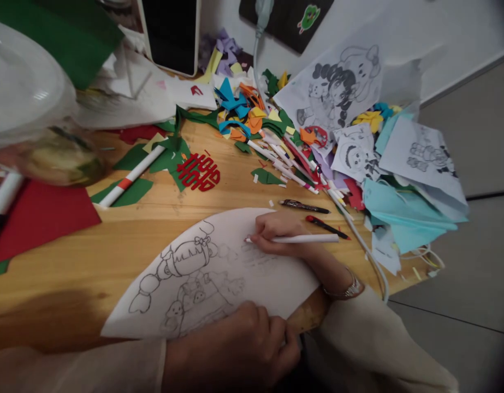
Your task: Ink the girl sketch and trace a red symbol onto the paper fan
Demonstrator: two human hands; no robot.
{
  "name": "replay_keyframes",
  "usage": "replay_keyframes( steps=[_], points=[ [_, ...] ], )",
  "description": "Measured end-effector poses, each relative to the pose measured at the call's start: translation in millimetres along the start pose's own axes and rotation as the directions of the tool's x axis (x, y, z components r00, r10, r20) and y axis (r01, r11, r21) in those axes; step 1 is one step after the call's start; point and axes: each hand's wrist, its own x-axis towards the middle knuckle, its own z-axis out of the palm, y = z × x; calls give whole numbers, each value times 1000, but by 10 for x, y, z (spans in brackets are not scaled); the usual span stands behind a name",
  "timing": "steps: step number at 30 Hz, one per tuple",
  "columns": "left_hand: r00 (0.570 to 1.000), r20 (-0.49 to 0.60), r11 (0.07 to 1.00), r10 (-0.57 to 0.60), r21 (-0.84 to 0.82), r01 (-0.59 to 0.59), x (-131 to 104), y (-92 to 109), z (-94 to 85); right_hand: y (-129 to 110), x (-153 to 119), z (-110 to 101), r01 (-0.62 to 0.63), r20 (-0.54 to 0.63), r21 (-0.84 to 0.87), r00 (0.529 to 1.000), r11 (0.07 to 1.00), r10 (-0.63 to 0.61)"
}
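Observation:
A white paper fan shape (149,322) lies on the wooden table (161,213), bearing a line drawing of a figure with braided hair and fainter pencil lines. My right hand (278,234) rests on its upper right part, closed around a slim white marker (309,239) whose tip points left, at the paper. Over the paper's lower edge is my left hand (235,346), fingers curled in; whatever they may hold is hidden. Just beyond my right hand lie a black pen (304,206) and a red-and-black pen (327,227).
A red paper-cut character (199,171) and a white stick (132,176) lie behind the drawing. Colored paper scraps (239,109), several white markers and printed drawings (337,87) crowd the back. A white cable (358,240) runs down the right. Red paper (47,218) and a plastic container (26,82) are left.

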Motion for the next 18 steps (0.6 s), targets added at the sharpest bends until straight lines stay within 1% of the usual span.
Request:
replay_keyframes(
  steps=[4, 10, 15, 18],
  points=[
    [1000, -10, 1000, 6, 4, -6, 3, 6, 21, -20, 15, -10, 5, 16, 3, 1000, 1000, -5],
    [1000, -5, 1000, -1, -8, 1, 3, 13, 30, -50, 49, -21, 43, 2, 16, 999, 999, -43],
    [1000, -26, 1000, 11, 10, -11, 2, 5, 22, -51, 41, -41, 24, 6, -9, 1000, 1000, -24],
    [1000, -13, 1000, 12, 5, -12, 4, 6, 19, -66, 44, -52, 34, 3, -16, 999, 999, -34]
  ],
)
